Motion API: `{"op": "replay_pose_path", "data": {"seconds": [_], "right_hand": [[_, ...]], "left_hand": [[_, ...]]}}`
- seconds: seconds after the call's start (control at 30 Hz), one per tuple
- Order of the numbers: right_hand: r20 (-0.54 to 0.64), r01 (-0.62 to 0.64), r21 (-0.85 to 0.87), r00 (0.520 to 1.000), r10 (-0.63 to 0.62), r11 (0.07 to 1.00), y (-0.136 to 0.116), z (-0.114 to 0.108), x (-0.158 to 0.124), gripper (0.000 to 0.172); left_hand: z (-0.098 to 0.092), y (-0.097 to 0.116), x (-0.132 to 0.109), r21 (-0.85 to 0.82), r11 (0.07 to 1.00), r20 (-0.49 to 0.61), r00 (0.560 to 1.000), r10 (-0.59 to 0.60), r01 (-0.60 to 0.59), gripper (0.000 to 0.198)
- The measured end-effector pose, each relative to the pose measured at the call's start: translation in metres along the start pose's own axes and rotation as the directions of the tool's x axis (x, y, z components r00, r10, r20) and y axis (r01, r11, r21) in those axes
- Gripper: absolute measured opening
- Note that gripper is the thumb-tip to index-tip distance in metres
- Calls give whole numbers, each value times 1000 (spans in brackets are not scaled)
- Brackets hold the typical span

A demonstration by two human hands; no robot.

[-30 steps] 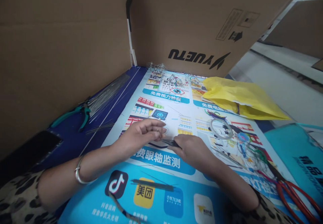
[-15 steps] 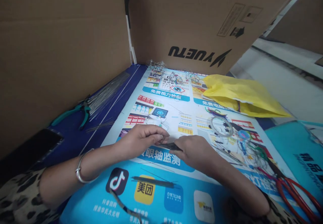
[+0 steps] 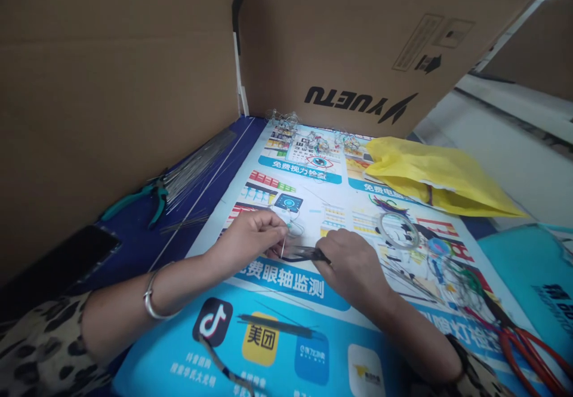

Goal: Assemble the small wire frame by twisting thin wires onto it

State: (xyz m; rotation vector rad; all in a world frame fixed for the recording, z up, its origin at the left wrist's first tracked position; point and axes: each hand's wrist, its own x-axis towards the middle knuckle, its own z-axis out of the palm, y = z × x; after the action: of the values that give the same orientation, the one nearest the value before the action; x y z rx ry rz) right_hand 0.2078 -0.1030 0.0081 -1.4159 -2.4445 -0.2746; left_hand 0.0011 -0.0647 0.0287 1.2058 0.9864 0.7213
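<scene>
My left hand (image 3: 255, 233), with a silver bangle (image 3: 154, 295) on its wrist, pinches a short thin wire (image 3: 283, 245) between thumb and fingertips. Just to its right, my right hand (image 3: 351, 259) is closed around what look like long-nose pliers (image 3: 307, 253). Their dark slender jaws point left, slightly apart, close to the wire. The handles are hidden in my palm, and I cannot tell whether the jaws touch the wire. Below both hands, a bundle of dark thin strips (image 3: 277, 325) lies on the printed poster (image 3: 331, 343).
Teal-handled pliers (image 3: 154, 201) lie at left beside a bundle of straight wires (image 3: 197, 167). At right are a wire coil (image 3: 398, 231), tangled wires (image 3: 461, 277), red-handled scissors (image 3: 523, 349) and a yellow bag (image 3: 447, 173). Cardboard walls (image 3: 335, 39) stand behind and left.
The dark jaws have come apart a little and show more clearly. A thin wire now stands out below my left fingertips. The whole view has shifted slightly.
</scene>
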Motion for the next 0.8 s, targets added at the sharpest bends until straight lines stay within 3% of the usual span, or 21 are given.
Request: {"op": "replay_pose_path", "data": {"seconds": [0.13,0.37,0.5,0.8], "right_hand": [[-117,74,-67,990,-81,995,-8,-4,0,22],[-246,162,-245,943,-223,956,-24,-7,4,23],[-248,148,-275,944,-219,950,-24,-3,4,18],[-246,141,-295,944,-218,945,-28,-2,4,15]], "left_hand": [[1,-2,0,64,998,7,1000,18,-19,17],[2,-4,1,115,992,31,997,-64,60,16],[4,-4,1,76,990,40,991,-125,122,16],[4,-11,1,9,994,67,991,-113,113,13]]}}
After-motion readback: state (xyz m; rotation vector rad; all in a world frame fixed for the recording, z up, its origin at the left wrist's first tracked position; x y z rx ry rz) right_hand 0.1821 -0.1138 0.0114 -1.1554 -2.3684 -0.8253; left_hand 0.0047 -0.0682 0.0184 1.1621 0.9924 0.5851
